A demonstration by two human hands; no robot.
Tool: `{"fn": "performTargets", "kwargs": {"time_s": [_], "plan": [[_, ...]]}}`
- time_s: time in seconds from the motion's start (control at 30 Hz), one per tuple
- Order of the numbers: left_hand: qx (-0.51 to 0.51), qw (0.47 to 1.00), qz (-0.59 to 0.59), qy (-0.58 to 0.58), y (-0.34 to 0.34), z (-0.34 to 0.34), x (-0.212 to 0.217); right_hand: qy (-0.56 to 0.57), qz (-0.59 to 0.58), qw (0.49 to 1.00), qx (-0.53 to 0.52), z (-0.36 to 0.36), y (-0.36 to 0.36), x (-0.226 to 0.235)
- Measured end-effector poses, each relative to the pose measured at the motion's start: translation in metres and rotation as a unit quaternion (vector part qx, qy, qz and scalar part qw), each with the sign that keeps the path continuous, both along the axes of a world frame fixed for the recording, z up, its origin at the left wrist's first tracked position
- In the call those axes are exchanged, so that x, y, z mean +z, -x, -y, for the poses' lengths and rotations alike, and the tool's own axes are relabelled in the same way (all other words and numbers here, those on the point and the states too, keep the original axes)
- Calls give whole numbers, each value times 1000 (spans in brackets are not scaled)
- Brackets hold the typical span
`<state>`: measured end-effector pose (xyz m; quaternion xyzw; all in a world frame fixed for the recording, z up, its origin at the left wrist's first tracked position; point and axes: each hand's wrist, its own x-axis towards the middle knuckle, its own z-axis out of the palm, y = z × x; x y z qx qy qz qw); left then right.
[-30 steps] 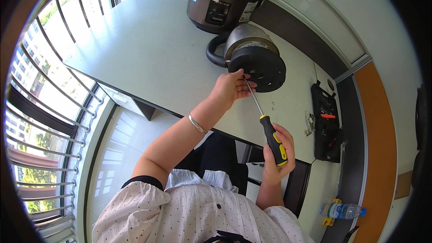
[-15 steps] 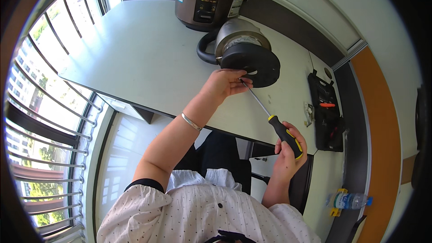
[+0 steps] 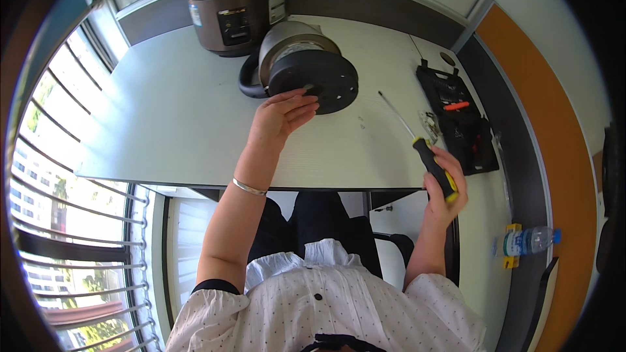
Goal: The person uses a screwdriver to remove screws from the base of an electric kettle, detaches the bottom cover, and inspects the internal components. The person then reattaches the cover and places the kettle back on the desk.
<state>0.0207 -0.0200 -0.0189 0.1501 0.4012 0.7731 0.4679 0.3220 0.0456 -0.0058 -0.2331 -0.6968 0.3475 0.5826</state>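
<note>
An electric kettle (image 3: 301, 36) with a metal body and a black handle lies on its side on the table, its round black base (image 3: 326, 72) turned toward me. My left hand (image 3: 282, 109) is at the lower left of that base, fingers closed together against it. Whatever sits between those fingertips is too small to make out. Off to the right, my right hand (image 3: 447, 182) grips a screwdriver (image 3: 432, 164) by its black and yellow handle. Its thin metal shaft points up and left, the tip in the air apart from the kettle.
Behind the kettle stands a brown rice cooker (image 3: 238, 10). An open black tool case (image 3: 460, 114) with an orange-red tool lies at the right, small metal parts (image 3: 429, 124) beside it. Farther right is a water bottle (image 3: 528, 241) near a yellow object. The table (image 3: 163, 124) ends near my lap.
The screwdriver has been drawn right, away from the base and my left fingers, where its tip was. My left hand stays at the base. The whole view has shifted.
</note>
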Motion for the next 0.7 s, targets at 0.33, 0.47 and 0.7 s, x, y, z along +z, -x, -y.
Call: {"fn": "performTargets", "kwargs": {"time_s": [0.33, 0.47, 0.7], "plan": [[-4, 1000, 9, 6, 1, -4, -1, -199, 300, 932, 36, -71, 22, -35], [-12, 1000, 1, 7, 4, -2, -2, -191, 329, 924, 48, -83, 29, -36], [-14, 1000, -6, 1, 6, -3, -6, -167, 372, 913, 27, -102, 35, -41]]}}
